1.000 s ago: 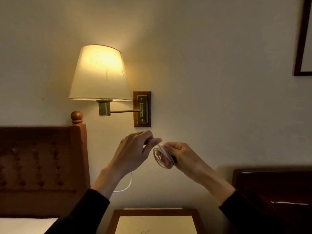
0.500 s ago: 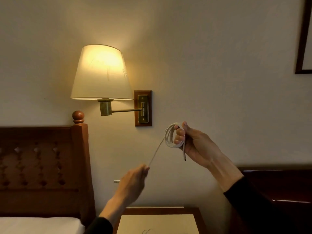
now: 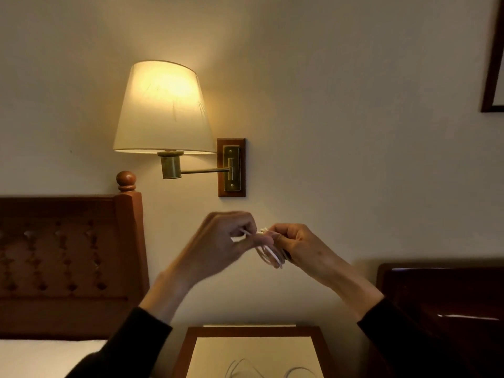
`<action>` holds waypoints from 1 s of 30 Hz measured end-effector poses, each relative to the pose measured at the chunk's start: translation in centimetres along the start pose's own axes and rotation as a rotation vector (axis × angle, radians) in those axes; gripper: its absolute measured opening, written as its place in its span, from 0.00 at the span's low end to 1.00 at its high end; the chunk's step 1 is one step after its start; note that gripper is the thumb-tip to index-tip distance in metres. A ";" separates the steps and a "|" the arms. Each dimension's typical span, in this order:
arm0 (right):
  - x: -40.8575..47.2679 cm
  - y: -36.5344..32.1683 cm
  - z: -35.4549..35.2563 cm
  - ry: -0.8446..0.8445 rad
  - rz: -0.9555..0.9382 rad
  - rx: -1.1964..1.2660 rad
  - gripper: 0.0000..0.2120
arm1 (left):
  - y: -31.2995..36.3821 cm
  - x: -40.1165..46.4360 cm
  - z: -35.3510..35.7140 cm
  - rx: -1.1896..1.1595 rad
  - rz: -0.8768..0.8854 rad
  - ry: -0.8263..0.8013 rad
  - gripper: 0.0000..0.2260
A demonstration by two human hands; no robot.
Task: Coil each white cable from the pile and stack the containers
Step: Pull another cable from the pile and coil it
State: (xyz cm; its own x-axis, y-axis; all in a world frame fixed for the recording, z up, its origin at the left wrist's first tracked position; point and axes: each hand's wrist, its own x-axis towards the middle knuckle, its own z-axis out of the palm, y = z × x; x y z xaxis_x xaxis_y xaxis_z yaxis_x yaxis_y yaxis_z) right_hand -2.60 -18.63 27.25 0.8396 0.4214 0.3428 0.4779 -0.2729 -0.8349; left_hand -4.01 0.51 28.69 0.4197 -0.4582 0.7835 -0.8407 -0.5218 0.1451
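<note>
Both hands raised at frame centre. Right hand (image 3: 297,245) grips the coiled white cable (image 3: 268,252) — left hand (image 3: 221,241), at its 9 o'clock, pinches the loose end. More cable loops (image 3: 240,368) on worktop (image 3: 191,353) at 6 o'clock, w/ lit lamp (image 3: 163,107) at 11.

I see one white cable (image 3: 268,251) raised in front of the wall, wound into a small bundle of several thin loops. The bundle hangs from my right hand (image 3: 296,245), whose fingers pinch it at the top, loops drooping down and to the left. A short free end sticks out left from the top, pinched by my left hand (image 3: 222,241). At the near edge, more loose white cables (image 3: 261,371) lie in curves on the desk (image 3: 191,353), partly cut off.
</note>
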 end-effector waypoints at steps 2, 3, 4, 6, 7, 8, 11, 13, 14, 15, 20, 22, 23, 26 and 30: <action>-0.3 -0.4 -0.1 -0.056 0.023 0.005 0.12 | -0.8 0.6 -0.6 -0.096 -0.049 0.014 0.12; -0.4 -0.7 -0.1 -0.084 0.026 0.021 0.12 | -1.1 0.7 -0.7 -0.135 -0.078 0.006 0.10; -0.4 -0.9 -0.1 -0.092 0.028 0.032 0.13 | -1.6 0.7 -0.7 -0.182 -0.119 -0.006 0.09; -0.2 -1.0 -0.3 -0.078 0.031 0.070 0.15 | -2.6 0.2 -0.6 -0.276 -0.194 -0.027 0.07; -0.1 -1.0 -0.5 -0.078 0.036 0.120 0.16 | -3.1 -0.3 -0.4 -0.304 -0.214 -0.030 0.06; 0.1 -1.0 -0.7 -0.084 0.045 0.197 0.17 | -3.5 -0.8 -0.1 -0.318 -0.225 -0.034 0.06; 0.4 -1.2 -1.4 -0.114 0.074 0.405 0.17 | -4.2 -2.2 1.2 -0.320 -0.264 -0.014 0.06; 0.6 -1.2 -1.4 -0.134 0.077 0.439 0.17 | -4.1 -2.7 2.2 -0.325 -0.284 0.064 0.08; 0.8 -1.1 -1.2 -0.145 0.078 0.456 0.17 | -3.8 -2.6 2.6 -0.323 -0.305 0.122 0.09; 0.8 -1.0 -1.0 -0.156 0.081 0.480 0.17 | -3.6 -2.5 3.0 -0.331 -0.343 0.186 0.10; 1.0 -0.7 -0.3 -0.168 0.077 0.620 0.16 | -2.2 -1.5 4.4 -0.654 -0.632 0.433 0.09; 1.1 -0.9 -0.2 -0.167 0.066 0.612 0.17 | -2.0 -1.3 4.4 -0.819 -0.726 0.421 0.08; 1.1 -1.0 -0.2 -0.165 0.068 0.597 0.17 | -1.9 -1.3 4.3 -0.903 -0.775 0.391 0.08; 1.0 -1.2 -0.1 -0.145 0.083 0.540 0.19 | -1.8 -1.4 4.4 -1.112 -0.875 0.267 0.08; 1.5 -1.2 0.1 -0.065 0.072 0.460 0.18 | -1.6 -1.7 4.5 -1.245 -0.916 0.171 0.13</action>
State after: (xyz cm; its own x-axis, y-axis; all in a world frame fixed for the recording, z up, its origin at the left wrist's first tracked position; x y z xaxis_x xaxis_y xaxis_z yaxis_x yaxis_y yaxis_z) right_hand -1.96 -17.60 28.71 0.8417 0.4724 0.2615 0.2426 0.1018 -0.9648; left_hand -1.88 -1.08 24.42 0.9604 -0.1990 0.1949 -0.1084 0.3777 0.9196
